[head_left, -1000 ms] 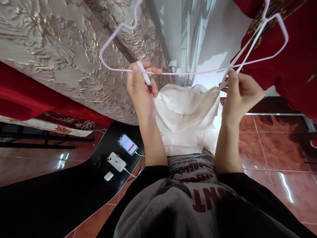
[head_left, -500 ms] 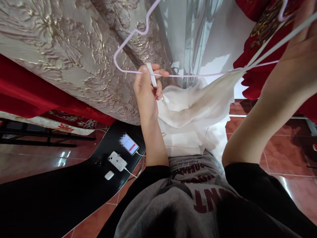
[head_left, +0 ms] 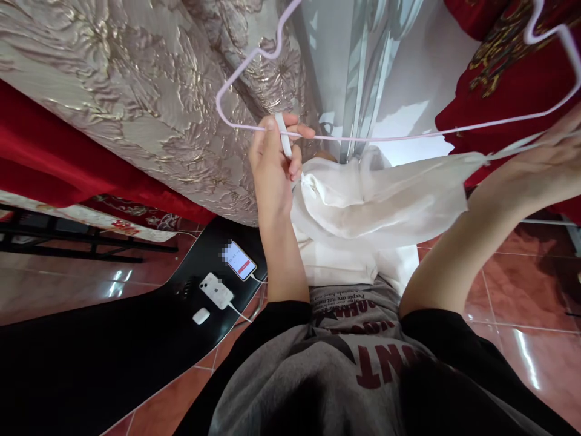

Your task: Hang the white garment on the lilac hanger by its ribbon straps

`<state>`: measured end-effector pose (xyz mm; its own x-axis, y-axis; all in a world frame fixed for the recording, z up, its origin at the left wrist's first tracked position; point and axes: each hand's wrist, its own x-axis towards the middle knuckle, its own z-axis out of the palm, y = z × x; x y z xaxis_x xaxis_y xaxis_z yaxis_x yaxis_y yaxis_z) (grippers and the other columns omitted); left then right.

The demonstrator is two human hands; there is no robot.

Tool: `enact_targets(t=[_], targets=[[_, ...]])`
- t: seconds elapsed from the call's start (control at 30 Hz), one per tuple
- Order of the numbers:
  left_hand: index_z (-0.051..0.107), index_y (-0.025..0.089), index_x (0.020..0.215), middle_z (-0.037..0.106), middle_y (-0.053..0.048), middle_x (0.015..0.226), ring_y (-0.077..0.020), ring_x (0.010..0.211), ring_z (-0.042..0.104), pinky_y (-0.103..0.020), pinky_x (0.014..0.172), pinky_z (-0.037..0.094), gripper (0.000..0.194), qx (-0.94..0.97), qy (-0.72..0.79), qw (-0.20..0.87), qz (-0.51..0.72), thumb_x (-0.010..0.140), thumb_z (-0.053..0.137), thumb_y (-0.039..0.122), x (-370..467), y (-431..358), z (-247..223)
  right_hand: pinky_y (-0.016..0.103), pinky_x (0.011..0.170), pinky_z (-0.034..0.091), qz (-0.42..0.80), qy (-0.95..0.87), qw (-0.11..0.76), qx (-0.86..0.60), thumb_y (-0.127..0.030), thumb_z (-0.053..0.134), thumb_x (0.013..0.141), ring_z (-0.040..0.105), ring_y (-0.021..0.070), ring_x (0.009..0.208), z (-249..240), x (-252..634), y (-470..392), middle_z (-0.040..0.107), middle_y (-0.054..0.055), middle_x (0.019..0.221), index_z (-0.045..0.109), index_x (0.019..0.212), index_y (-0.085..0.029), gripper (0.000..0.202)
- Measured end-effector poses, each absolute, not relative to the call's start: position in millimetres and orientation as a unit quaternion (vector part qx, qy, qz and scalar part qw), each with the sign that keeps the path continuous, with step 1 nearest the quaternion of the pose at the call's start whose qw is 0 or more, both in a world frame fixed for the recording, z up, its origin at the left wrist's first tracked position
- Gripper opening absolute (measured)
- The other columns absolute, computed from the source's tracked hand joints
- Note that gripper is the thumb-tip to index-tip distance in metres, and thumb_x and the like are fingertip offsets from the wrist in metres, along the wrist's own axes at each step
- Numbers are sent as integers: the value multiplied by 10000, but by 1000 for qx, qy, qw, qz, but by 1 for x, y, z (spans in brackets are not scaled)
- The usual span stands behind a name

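My left hand [head_left: 276, 145] pinches one end of a lilac wire hanger [head_left: 385, 139], with a white strap [head_left: 287, 146] looped over the hanger's lower bar between its fingers. From that side hangs a sheer white garment [head_left: 390, 206], which spreads below the bar. At the right edge, my right hand [head_left: 556, 145] is partly cut off and its fingertips are out of view. The garment's other straps [head_left: 508, 149] run taut to this hand, below the bar and apart from it. The hanger's right end stands bare of cloth.
Shiny embossed beige fabric [head_left: 136, 109] hangs close on the left, beside red cloth [head_left: 91, 157]. More red cloth with gold embroidery [head_left: 512, 66] hangs at right. A black table [head_left: 113, 345] carries two phones [head_left: 216, 292] on cables and a small white case [head_left: 201, 316].
My right hand has come down and outward, drawing the straps off the hanger's bar to below it. The hanger's right end now shows. My left hand keeps its grip.
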<state>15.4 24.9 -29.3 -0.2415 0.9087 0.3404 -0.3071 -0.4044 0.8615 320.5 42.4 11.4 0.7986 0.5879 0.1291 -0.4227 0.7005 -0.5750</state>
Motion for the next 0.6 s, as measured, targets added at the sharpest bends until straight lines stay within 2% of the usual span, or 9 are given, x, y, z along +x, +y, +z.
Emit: enact_targets(t=[0.07,0.1,0.17,0.2,0.27,0.37,0.43,0.5,0.6], targets=[[614,270,967,701,-25,907,-172,649,542,-316,522,345,391,439,332,430,716,1052,441,610,17,28,-32,240,909,534,212,-152,949,-176,-347,-27,959,558,84,1288,3,329,35,651,-108,1250,752,655,-250,842],[612,269,963,705,-20,903,-165,634,525,-311,516,339,407,437,330,431,717,1045,441,629,19,29,-32,266,922,538,198,-176,948,-177,-295,-3,980,628,89,1210,-1,329,31,727,-93,1077,759,658,-257,829],[621,264,951,712,-17,903,-141,546,440,-311,483,292,391,434,332,435,716,1041,466,611,23,28,-32,282,947,538,195,-293,903,-246,-127,110,969,716,64,1042,-6,317,23,753,-110,900,787,763,-332,737],[632,264,950,715,-20,916,-136,513,400,-318,473,271,358,435,335,439,711,1034,496,585,25,28,-31,286,937,544,181,-373,873,-257,-56,191,912,727,67,993,-8,306,19,757,-110,927,793,848,-362,678],[652,270,968,716,-32,965,-143,520,421,-334,481,285,304,434,343,454,699,1004,563,559,29,25,-30,299,845,575,150,-501,816,-245,-60,383,817,738,124,936,-10,277,15,764,-54,954,787,980,-340,518],[650,256,994,708,-52,999,-178,684,568,-329,547,368,360,422,354,447,705,991,564,606,34,21,-30,403,942,594,131,-624,722,-270,-231,565,872,739,201,983,-14,242,19,748,-5,1063,737,1100,-326,301],[648,249,1004,713,-51,1014,-174,722,593,-313,546,384,348,427,370,431,704,1032,509,567,33,19,-29,467,1087,534,150,-685,629,-336,-398,558,931,718,205,1071,-18,231,27,661,-8,1302,621,1251,-373,327],[652,252,1027,727,-46,1039,-155,650,572,-305,499,367,237,434,391,411,700,1053,505,436,30,16,-27,493,1144,488,154,-706,570,-391,-515,522,941,702,199,1100,-22,231,33,552,6,1452,502,1346,-377,428],[627,232,1099,727,-39,1140,-123,575,541,-283,450,357,204,413,401,354,737,1028,439,198,15,12,-26,489,1139,483,148,-685,573,-426,-560,489,946,692,201,1083,-25,238,35,631,26,1339,483,1340,-349,448]])
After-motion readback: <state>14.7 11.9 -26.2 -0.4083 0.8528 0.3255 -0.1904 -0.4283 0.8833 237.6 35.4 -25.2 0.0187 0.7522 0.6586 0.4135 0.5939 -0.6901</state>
